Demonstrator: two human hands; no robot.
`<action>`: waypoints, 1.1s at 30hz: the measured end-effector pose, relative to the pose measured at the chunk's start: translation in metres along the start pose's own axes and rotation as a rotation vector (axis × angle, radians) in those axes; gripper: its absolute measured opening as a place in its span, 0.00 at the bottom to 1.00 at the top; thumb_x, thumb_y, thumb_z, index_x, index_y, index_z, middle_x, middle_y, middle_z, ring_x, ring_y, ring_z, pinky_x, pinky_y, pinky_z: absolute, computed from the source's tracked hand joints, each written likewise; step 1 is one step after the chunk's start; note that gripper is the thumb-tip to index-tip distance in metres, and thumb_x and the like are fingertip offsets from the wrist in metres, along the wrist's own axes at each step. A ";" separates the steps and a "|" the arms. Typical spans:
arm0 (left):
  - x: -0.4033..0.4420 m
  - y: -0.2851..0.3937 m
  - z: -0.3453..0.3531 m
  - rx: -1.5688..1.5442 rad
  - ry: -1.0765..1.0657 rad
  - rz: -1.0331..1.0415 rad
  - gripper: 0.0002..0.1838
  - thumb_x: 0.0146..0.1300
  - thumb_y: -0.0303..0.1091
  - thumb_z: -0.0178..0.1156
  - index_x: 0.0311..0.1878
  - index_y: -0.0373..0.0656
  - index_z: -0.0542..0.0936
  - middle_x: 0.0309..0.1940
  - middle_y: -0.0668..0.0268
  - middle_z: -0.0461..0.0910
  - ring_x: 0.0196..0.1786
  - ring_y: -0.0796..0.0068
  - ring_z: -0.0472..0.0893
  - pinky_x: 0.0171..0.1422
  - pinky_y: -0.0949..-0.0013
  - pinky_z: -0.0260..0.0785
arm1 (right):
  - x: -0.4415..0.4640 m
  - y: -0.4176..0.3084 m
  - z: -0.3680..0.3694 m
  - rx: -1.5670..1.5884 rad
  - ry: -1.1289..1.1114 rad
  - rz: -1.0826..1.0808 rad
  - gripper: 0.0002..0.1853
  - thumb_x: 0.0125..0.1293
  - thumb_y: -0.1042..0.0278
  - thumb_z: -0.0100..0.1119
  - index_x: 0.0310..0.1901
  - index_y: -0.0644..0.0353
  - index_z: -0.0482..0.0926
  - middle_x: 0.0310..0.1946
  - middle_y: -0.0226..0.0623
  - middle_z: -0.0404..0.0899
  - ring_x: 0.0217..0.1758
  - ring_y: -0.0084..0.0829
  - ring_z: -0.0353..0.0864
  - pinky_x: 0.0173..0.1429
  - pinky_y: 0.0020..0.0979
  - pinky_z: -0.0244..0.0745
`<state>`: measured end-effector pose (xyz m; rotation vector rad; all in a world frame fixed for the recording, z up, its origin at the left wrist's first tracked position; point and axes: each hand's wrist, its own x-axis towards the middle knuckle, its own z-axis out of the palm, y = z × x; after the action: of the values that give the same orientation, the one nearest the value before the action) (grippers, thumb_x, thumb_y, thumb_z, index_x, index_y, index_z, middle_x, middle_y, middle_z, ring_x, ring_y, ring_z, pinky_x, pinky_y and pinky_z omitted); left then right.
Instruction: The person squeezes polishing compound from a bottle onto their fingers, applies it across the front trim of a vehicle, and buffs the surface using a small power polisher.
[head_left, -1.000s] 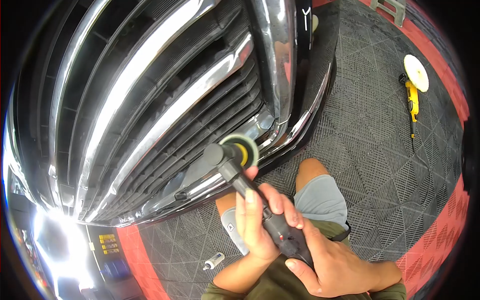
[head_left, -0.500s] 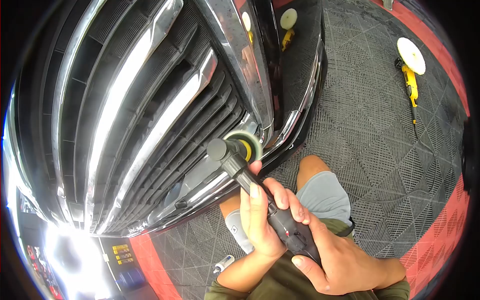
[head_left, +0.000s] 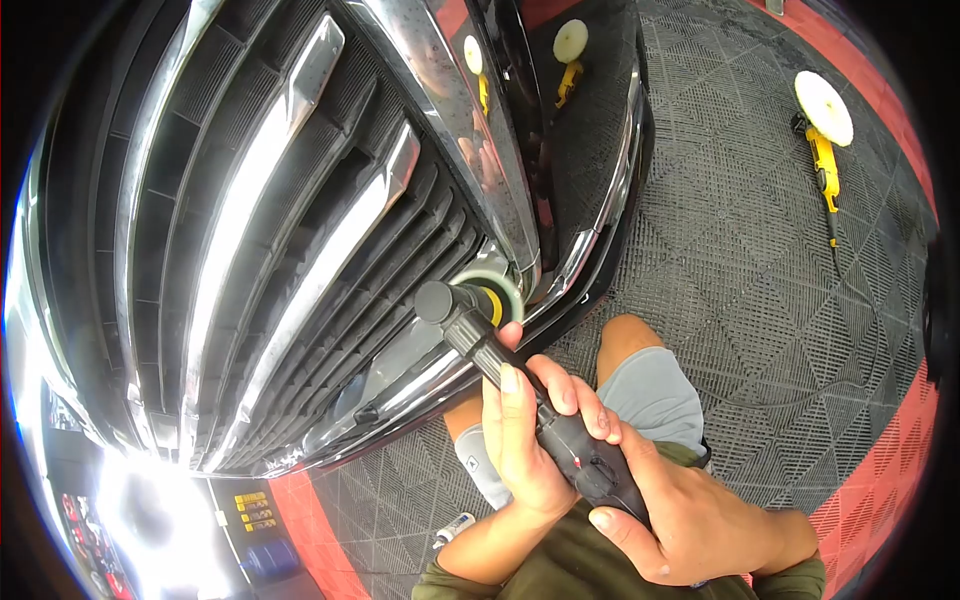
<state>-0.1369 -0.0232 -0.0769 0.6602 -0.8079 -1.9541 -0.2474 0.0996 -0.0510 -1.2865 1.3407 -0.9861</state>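
Just below the grille, at its lower right corner, a black angle-head polisher slants back toward the wearer. Its pale round pad sits beside the chrome trim edging the grille — whether they touch, I cannot tell. The left hand, the nearer one to the grille, is wrapped around the barrel, thumb laid along it and fingertips curling over the other side. Farther from the grille, the right hand is clamped on the thick rear body, though its undersides are hidden. Grey shorts and bent knees sit under the grille, the knees near the bumper edge, leaving little room there. A white tube lies below the grille, partly behind the left forearm. Right of the grille, ribbed dark floor spreads broadly — out to a yellow polisher, well apart, and then red tiles.
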 end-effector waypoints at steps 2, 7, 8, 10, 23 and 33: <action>-0.002 -0.002 0.001 -0.029 0.015 0.002 0.24 0.82 0.49 0.39 0.73 0.49 0.63 0.31 0.68 0.67 0.25 0.71 0.74 0.28 0.63 0.77 | -0.002 -0.005 -0.004 -0.005 -0.002 0.021 0.42 0.72 0.60 0.57 0.74 0.79 0.46 0.50 0.72 0.77 0.49 0.63 0.84 0.54 0.47 0.80; 0.004 0.001 0.003 -0.010 -0.031 0.026 0.23 0.82 0.45 0.41 0.74 0.48 0.62 0.31 0.65 0.67 0.25 0.69 0.74 0.29 0.62 0.77 | 0.003 -0.006 -0.001 -0.009 0.020 0.021 0.42 0.73 0.58 0.57 0.74 0.79 0.47 0.54 0.74 0.75 0.52 0.64 0.83 0.57 0.48 0.79; 0.001 0.002 -0.002 -0.016 -0.022 0.040 0.23 0.82 0.45 0.41 0.74 0.48 0.62 0.31 0.65 0.67 0.25 0.69 0.73 0.29 0.62 0.77 | 0.006 -0.009 0.001 -0.018 0.015 0.018 0.42 0.73 0.58 0.57 0.74 0.79 0.47 0.54 0.74 0.75 0.52 0.64 0.83 0.57 0.48 0.79; -0.007 0.009 -0.013 -0.035 0.049 0.056 0.24 0.82 0.46 0.41 0.74 0.48 0.62 0.31 0.66 0.67 0.24 0.71 0.72 0.28 0.63 0.76 | 0.011 -0.012 0.007 -0.028 -0.086 0.087 0.42 0.73 0.57 0.57 0.74 0.78 0.47 0.56 0.74 0.74 0.56 0.64 0.82 0.60 0.48 0.79; 0.003 -0.006 -0.025 -0.284 -0.164 -0.025 0.14 0.80 0.34 0.49 0.62 0.44 0.62 0.34 0.59 0.75 0.31 0.64 0.81 0.39 0.58 0.81 | 0.006 -0.028 0.035 -0.284 0.121 0.181 0.39 0.72 0.66 0.57 0.77 0.71 0.51 0.63 0.63 0.74 0.63 0.54 0.80 0.66 0.41 0.74; -0.032 0.049 -0.095 -0.477 -0.010 0.171 0.13 0.80 0.34 0.48 0.62 0.45 0.62 0.26 0.60 0.73 0.26 0.66 0.79 0.35 0.58 0.79 | 0.049 -0.055 0.085 -0.309 -0.144 0.219 0.39 0.68 0.62 0.64 0.74 0.68 0.56 0.62 0.67 0.74 0.65 0.65 0.75 0.65 0.48 0.73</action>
<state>-0.0285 -0.0400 -0.0976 0.2859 -0.3638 -1.8952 -0.1508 0.0513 -0.0183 -1.3737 1.5233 -0.5392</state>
